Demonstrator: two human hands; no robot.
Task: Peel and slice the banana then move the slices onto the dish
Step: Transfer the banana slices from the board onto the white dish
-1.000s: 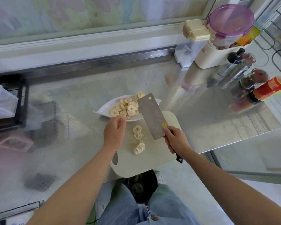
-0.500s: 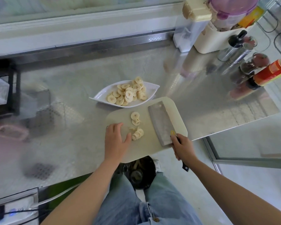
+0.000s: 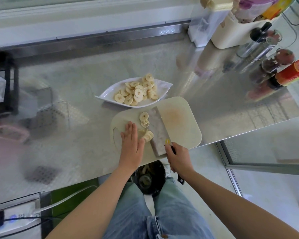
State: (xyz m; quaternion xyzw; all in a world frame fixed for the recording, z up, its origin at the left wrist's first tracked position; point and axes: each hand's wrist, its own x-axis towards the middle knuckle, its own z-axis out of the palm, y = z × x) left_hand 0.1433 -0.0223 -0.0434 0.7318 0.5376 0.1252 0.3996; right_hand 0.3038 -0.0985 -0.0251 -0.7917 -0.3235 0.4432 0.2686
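Observation:
A white leaf-shaped dish (image 3: 109,92) holds a heap of banana slices (image 3: 137,91). Just in front of it lies a cream cutting board (image 3: 179,121) at the counter's front edge. Several loose banana slices (image 3: 144,119) rest on the board, pressed against the left side of a cleaver (image 3: 158,130) whose blade lies flat on the board. My right hand (image 3: 179,158) grips the cleaver's black handle. My left hand (image 3: 132,144) lies flat on the board with fingers extended, its thumb side touching the nearest slices.
The steel counter (image 3: 67,135) carries bottles and spice jars (image 3: 273,64) and a cream container (image 3: 231,31) at the back right. A black rack (image 3: 9,83) stands at the left. A bin (image 3: 148,178) sits below the counter edge, between my knees.
The cleaver came down from above the dish and now lies flat on the board, slid left against the slices. My left hand left the dish and flattened beside the slices.

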